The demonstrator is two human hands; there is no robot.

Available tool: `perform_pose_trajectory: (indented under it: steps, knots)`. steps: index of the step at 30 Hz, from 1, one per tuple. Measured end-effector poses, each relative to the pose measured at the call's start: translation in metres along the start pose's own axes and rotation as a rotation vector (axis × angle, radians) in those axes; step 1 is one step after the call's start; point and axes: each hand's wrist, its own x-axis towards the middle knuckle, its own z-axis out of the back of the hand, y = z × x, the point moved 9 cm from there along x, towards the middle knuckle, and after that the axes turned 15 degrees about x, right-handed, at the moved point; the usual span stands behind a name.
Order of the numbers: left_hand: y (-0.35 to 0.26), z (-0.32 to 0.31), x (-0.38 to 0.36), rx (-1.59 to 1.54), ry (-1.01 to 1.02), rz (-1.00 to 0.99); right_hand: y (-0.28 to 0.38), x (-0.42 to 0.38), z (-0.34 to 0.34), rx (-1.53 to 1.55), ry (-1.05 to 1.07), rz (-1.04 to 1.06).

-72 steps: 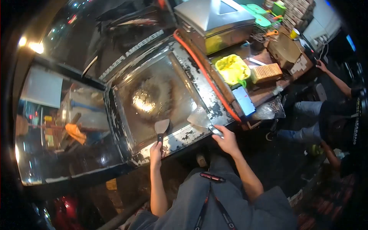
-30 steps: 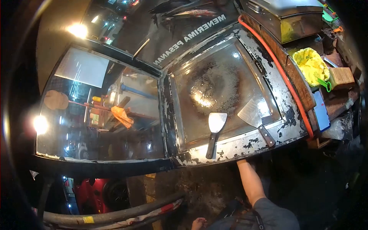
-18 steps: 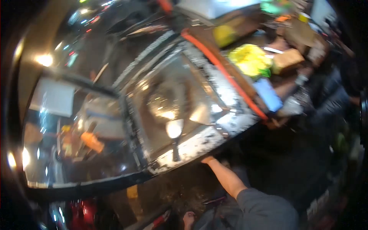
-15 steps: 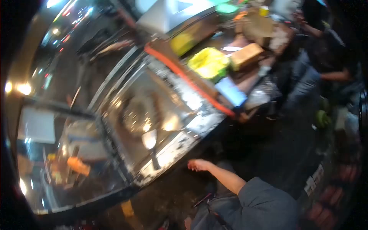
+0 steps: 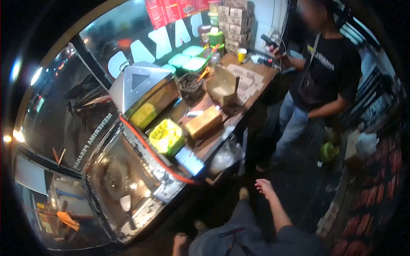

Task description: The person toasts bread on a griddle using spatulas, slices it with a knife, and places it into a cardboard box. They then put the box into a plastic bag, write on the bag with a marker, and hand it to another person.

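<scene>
My right hand [image 5: 265, 187] hangs over the dark floor, right of the counter's front corner, its fingers apart and holding nothing. Low in the view my left hand [image 5: 181, 239] is by my lap, below the griddle's front edge; its fingers look curled, but what they hold, if anything, is too small to make out. Neither touches the counter. The griddle [image 5: 141, 170] has a spatula [image 5: 126, 204] lying at its front edge. A phone [image 5: 190, 161] with a lit screen lies at the counter corner, beside a yellow-lined tub [image 5: 165, 135] and a bread loaf [image 5: 204, 122].
A person [image 5: 329, 64] stands at the right, one hand holding a dark device. Along the counter [image 5: 256, 87] are an open cardboard box [image 5: 222, 87], a dark pot [image 5: 190, 85], green containers [image 5: 194, 63] and a yellow cup [image 5: 241, 54]. A plastic bag [image 5: 227, 157] hangs at its edge.
The view has swung right and become sharper, so the counter and the other person show more fully. My right hand has moved away from the griddle's edge. My left hand has come further into view.
</scene>
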Motion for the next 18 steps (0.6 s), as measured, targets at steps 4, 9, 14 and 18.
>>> perform_pose_trajectory:
  steps: [4, 9, 14, 18]
  knots:
    - [-0.177, 0.033, -0.026, -0.324, -0.143, -0.061, 0.142, 0.058, -0.073, -0.174, 0.224, 0.527]
    - [-0.366, 0.024, -0.087, -0.381, 0.018, -0.228, 0.317, 0.038, -0.239, -0.429, 0.416, 0.794]
    - [-0.453, 0.043, -0.137, -0.446, 0.072, -0.379, 0.381, 0.066, -0.317, -0.926, 0.281, 0.96]
    - [-0.487, 0.093, -0.15, -0.571, 0.063, -0.516, 0.399, 0.121, -0.312, -0.867, 0.2, 1.096]
